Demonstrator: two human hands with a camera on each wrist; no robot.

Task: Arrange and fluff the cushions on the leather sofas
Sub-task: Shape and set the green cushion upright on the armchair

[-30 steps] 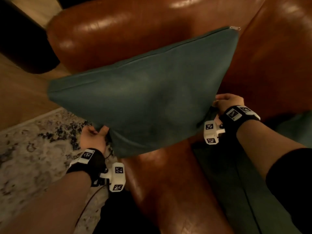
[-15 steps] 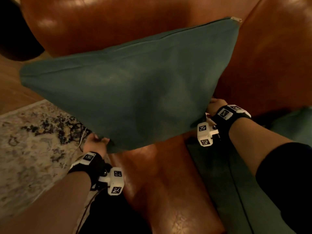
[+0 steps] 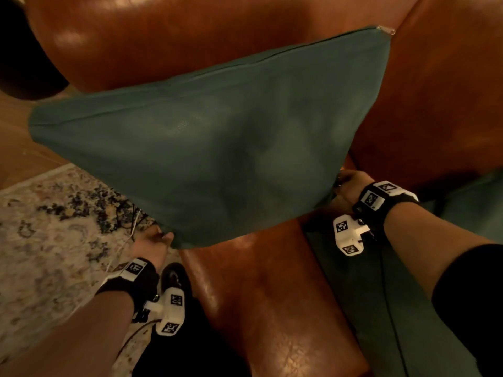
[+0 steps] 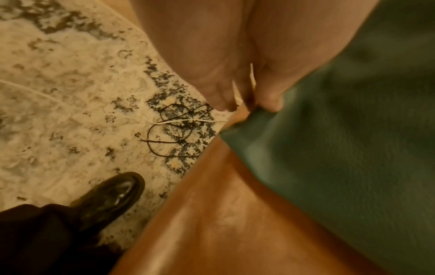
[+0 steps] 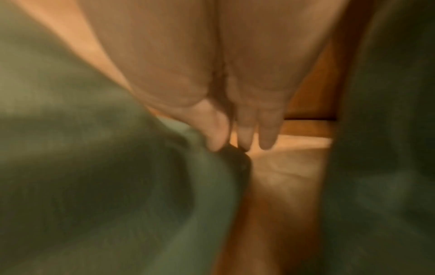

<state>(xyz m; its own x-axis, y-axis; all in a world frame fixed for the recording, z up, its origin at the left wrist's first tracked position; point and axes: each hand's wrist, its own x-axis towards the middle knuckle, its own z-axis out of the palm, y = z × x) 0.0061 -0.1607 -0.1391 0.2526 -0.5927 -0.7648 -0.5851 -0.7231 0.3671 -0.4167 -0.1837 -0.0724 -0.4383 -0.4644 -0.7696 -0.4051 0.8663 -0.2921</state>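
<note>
Holding the teal cushion [image 3: 206,156] aloft over the leather sofa [image 3: 272,295], clear of the seat. Left hand [image 3: 151,244] pinches its lower left corner above the rug [image 3: 49,227]; right hand [image 3: 349,183] grips the lower right corner. Risk: thin corner pinches may slip mid-shake, dropping the cushion onto floor cables [image 4: 179,130].

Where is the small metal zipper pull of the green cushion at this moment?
In the head view, the zipper pull sits at the upper right corner of the green cushion, against the brown leather sofa, far above the right hand.
</note>
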